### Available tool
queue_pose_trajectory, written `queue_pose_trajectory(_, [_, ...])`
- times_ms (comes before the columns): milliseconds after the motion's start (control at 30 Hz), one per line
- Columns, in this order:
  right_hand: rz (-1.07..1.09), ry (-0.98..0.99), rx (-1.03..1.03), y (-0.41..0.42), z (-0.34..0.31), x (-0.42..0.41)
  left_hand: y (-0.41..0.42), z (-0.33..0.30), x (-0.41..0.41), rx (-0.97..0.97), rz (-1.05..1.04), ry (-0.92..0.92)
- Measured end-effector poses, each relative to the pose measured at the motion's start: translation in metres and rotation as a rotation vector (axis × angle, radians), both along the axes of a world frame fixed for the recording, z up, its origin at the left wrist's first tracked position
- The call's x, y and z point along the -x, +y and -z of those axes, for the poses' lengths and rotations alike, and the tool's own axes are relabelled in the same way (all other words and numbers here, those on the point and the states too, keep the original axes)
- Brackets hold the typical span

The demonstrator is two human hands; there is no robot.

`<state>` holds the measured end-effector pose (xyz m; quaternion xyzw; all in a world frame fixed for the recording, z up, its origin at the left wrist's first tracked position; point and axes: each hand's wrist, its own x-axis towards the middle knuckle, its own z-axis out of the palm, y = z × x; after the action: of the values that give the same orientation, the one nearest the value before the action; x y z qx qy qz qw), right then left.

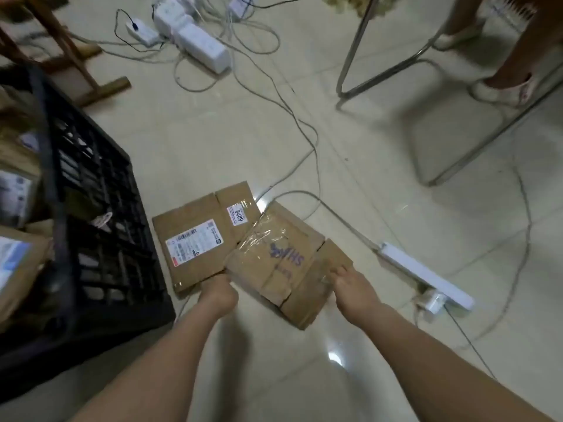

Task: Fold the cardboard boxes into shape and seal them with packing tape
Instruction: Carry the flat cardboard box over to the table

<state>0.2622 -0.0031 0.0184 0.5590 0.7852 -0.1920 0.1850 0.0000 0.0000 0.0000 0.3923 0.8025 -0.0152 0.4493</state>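
The left hand [217, 292] curls round the near-left edge of the top flattened box [283, 263]. The right hand [350, 289] pinches its right flap at three o'clock, probably so the two can pull it open into shape. This box overlaps a second flat box [198, 236] at ten o'clock. A tape roll [432, 301] waits at three o'clock beside a power strip [426, 275]; a black crate [100, 239] stands at nine.

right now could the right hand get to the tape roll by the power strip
Probably yes. The tape roll lies on open floor just right of the right hand, nothing between them. But that hand grips the flattened box, so it must let go first.
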Motion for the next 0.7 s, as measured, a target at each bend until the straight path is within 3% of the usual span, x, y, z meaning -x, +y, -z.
queue_pose_trajectory(200, [0.143,0.057,0.144,-0.018,0.06,0.015,-0.009,0.06,-0.028,0.068,-0.835,-0.562])
queue_pose_trajectory(333, [0.114,0.023,0.19,-0.028,0.06,0.017,-0.014,0.063,-0.044,0.081,-0.896,-0.738])
queue_pose_trajectory(467, [0.132,0.061,0.139,-0.024,0.045,0.02,0.001,0.044,-0.057,-0.002,-0.847,-0.765])
queue_pose_trajectory(567, [0.23,0.159,0.122,-0.019,0.017,0.023,0.014,0.008,-0.067,-0.062,-0.927,-0.92])
queue_pose_trajectory(700, [0.166,0.198,0.05,-0.018,-0.055,0.021,0.019,-0.079,-0.069,-0.09,-0.948,-1.032])
